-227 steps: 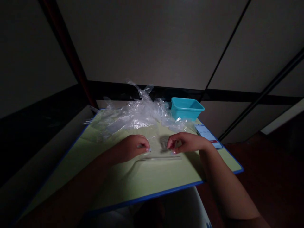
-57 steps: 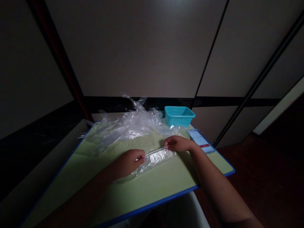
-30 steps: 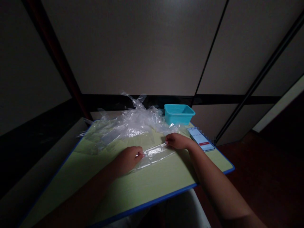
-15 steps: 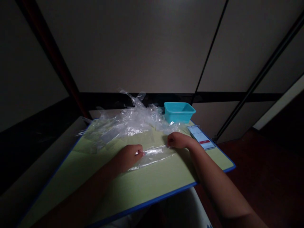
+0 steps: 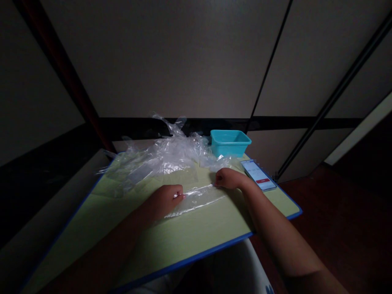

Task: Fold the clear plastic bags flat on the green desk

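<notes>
A clear plastic bag [image 5: 197,200], folded into a long flat strip, lies low over the yellow-green tabletop [image 5: 196,237]. My left hand [image 5: 170,198] is closed in a pinch on the bag's far edge, toward its left end. Near the right end of the same edge, my right hand [image 5: 227,179] is closed on it too, and the edge runs straight between both hands. Just beyond my hands spreads a heap of crumpled clear plastic bags [image 5: 171,155]. The fingertips of my right hand are partly hidden.
An open turquoise plastic basket [image 5: 229,149] stands at the back right. A phone [image 5: 259,175] with a lit screen lies along the right edge, beside my right forearm. Cabinet panels [image 5: 177,61] rise behind the table, whose rim is blue.
Both hands keep their hold on the plastic bag and have barely moved. The whole view has shifted slightly.
</notes>
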A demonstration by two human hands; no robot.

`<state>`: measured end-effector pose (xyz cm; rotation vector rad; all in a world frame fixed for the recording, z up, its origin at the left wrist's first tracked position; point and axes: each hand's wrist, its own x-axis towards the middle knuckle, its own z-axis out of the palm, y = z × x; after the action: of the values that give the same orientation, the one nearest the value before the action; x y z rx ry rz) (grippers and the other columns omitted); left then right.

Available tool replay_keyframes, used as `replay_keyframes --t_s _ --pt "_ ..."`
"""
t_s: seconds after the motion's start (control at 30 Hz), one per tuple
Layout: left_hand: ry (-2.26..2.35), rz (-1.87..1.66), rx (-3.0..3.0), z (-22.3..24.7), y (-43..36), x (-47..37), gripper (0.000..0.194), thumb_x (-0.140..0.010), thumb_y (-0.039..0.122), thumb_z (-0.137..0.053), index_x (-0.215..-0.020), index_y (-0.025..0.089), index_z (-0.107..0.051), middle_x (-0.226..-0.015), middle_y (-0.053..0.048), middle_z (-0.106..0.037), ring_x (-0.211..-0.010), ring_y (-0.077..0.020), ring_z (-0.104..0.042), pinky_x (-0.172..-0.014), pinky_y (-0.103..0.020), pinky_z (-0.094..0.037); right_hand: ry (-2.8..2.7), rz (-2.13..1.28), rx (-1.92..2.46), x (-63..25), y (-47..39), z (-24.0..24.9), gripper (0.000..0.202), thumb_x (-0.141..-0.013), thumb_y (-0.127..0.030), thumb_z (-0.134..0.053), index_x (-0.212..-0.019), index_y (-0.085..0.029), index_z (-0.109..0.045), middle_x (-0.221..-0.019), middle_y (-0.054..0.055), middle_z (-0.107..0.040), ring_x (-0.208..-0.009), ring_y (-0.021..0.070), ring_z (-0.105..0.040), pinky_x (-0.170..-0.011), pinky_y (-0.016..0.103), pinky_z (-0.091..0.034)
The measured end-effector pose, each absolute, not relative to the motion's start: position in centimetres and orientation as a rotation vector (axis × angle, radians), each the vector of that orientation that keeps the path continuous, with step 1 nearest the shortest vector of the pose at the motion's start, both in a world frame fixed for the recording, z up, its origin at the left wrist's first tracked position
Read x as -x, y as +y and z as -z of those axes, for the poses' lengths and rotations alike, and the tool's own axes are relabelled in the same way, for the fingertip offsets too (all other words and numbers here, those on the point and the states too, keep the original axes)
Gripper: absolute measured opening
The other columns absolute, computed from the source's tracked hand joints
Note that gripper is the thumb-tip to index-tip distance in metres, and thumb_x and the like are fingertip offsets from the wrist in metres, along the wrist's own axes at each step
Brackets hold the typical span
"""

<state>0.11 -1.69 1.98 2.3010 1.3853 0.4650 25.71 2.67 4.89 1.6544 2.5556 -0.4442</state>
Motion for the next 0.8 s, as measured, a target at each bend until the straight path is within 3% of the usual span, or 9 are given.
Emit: replay_keyframes --t_s 0.8 --pt "1.394 -0.443 -2.293 -2.58 -1.91 -0.36 0.022 -0.077 0.034 -0.041 -0.065 0.019 -0.051 -0.057 0.003 -0.049 -0.059 -0.0143 -0.045 -0.054 -0.023 -0.027 2.585 0.396 -1.672 -25.15 2.68 -4.80 0.025 -0.081 -0.032 -0.053 -0.088 -0.013 -0.066 -0.089 0.012 -0.067 -0.074 0.0195 -0.058 -0.054 0.024 -0.031"
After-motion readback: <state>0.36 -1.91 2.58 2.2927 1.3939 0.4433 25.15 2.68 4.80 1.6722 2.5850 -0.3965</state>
